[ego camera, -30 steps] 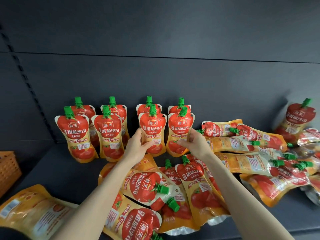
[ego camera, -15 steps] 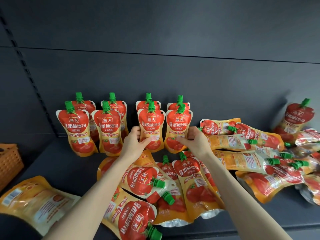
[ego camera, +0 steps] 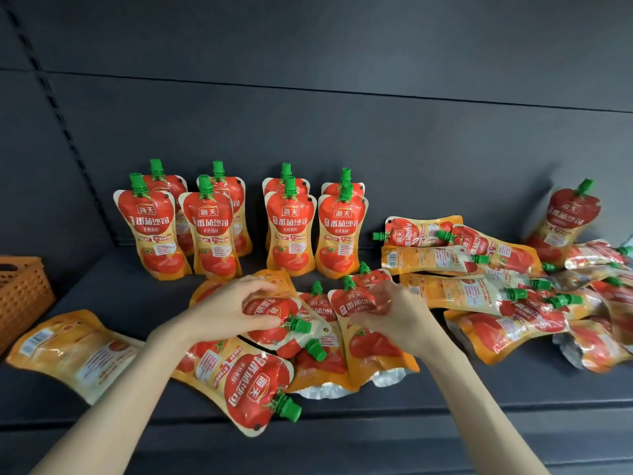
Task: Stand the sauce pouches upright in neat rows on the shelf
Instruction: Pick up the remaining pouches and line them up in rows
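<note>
Left hand (ego camera: pixel 233 311) is gripping a glossy red-and-orange sauce pouch (ego camera: pixel 270 314) with green cap, lying flat; right hand (ego camera: pixel 394 315) is pinching a neighbouring pouch (ego camera: pixel 354 301). Beyond them, eight pouches (ego camera: pixel 291 231) are standing upright.

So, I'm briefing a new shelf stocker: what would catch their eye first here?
Eight upright pouches, red and orange with green caps, stand in two rows at the back left of the shelf. Right of them sprawls a heap of fallen pouches. In front, the left hand curls round a lying pouch while the right hand, blurred, hovers at a neighbouring pouch.
</note>
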Demonstrator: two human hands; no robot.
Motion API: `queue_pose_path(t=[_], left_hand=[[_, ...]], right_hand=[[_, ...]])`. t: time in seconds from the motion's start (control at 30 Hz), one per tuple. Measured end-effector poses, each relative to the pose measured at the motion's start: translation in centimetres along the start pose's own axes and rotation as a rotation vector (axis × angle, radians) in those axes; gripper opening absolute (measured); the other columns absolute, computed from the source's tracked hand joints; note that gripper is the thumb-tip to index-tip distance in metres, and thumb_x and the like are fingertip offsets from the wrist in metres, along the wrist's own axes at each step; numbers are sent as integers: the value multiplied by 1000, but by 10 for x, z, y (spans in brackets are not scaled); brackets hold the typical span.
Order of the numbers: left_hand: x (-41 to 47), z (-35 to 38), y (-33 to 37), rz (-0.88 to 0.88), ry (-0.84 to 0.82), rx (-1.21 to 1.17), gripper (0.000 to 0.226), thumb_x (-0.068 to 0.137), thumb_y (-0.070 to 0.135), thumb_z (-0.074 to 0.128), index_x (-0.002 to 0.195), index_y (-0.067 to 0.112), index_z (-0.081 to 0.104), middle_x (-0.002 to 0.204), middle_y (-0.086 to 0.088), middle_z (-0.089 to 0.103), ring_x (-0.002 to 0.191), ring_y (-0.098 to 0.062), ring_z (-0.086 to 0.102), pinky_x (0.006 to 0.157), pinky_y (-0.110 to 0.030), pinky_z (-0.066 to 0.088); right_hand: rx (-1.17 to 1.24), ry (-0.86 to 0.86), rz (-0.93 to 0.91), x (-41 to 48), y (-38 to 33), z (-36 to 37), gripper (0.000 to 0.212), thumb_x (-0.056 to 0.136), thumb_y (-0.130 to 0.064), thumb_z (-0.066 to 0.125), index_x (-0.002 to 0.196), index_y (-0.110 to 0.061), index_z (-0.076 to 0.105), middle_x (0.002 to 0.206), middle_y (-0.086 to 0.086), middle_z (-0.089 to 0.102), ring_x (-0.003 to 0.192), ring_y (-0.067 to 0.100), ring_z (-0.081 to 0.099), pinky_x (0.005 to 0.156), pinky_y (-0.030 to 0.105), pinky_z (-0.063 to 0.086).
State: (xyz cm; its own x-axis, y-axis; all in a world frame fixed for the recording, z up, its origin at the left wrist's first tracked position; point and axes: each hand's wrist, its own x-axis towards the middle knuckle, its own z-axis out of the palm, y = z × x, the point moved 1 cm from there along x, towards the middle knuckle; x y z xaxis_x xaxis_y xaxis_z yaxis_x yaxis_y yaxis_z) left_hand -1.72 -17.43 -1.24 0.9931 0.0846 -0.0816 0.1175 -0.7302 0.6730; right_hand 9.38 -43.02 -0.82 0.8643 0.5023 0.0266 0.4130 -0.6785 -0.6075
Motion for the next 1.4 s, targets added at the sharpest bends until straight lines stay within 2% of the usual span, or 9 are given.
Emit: queue_pose_path(t=[0.1,0.2,0.4,0.53,0.7,0.93,1.13,1.23,1.4], left_hand=[[0,-10,-6,-27,-145,22,70,66,60,71,127,40,44,133,23,36,125,0,39,107,-29,35],[4,-18,-2,-58,-171,72,64,67,48,77,124,35,49,127,19,39,120,-2,42,102,-25,38],[9,-19,12,-157,-233,69,50,65,27,84,105,26,55,116,6,44,84,-16,66,64,-26,56],[15,-20,14,-141,-251,176,55,56,41,85,100,30,54,110,6,49,95,-17,62,67,-27,54],[16,-30,16,-61,-201,93,45,64,30,84,93,29,49,109,14,56,99,-3,53,79,-20,45],[-2,-74,21,91,192,-222,56,51,35,80,100,10,67,96,1,73,91,-6,67,83,-26,55],[-26,-106,-8,159,653,-567,33,57,21,80,87,23,67,85,14,73,85,-6,69,72,-22,56],[-37,-113,-31,144,708,-722,32,63,20,77,93,24,67,92,6,74,90,-13,69,78,-33,55],[-47,-127,-82,102,702,-781,22,75,13,74,91,25,65,99,0,72,94,-17,69,82,-41,54]], right_hand=[[-193,-33,34,-9,-2,-1,66,66,-58,73,108,-12,49,104,4,54,93,23,56,76,35,50],[-249,-68,70,-8,-6,0,69,65,-56,76,105,-10,45,103,7,55,91,25,57,68,31,45],[-42,-110,135,-1,-4,-2,48,61,-42,83,88,-8,63,86,4,68,77,20,65,67,33,55],[161,-32,179,-8,5,-3,40,63,-32,84,91,-10,65,87,2,70,78,17,66,74,37,57],[319,-54,64,-18,3,-10,31,66,-23,83,87,-22,59,86,-8,69,77,8,66,69,26,55],[426,1,-167,-3,-45,-12,36,65,-19,84,93,-20,61,92,-9,71,81,3,68,68,21,54],[609,-16,-283,27,-122,19,36,70,-19,80,103,-19,66,97,-7,73,87,8,69,72,24,58],[732,-34,-269,41,-152,56,36,73,-12,78,106,-13,65,99,0,73,91,14,70,77,31,58],[802,-6,-223,61,-184,122,30,74,-5,76,100,-14,65,95,-2,74,87,12,71,69,21,56]])
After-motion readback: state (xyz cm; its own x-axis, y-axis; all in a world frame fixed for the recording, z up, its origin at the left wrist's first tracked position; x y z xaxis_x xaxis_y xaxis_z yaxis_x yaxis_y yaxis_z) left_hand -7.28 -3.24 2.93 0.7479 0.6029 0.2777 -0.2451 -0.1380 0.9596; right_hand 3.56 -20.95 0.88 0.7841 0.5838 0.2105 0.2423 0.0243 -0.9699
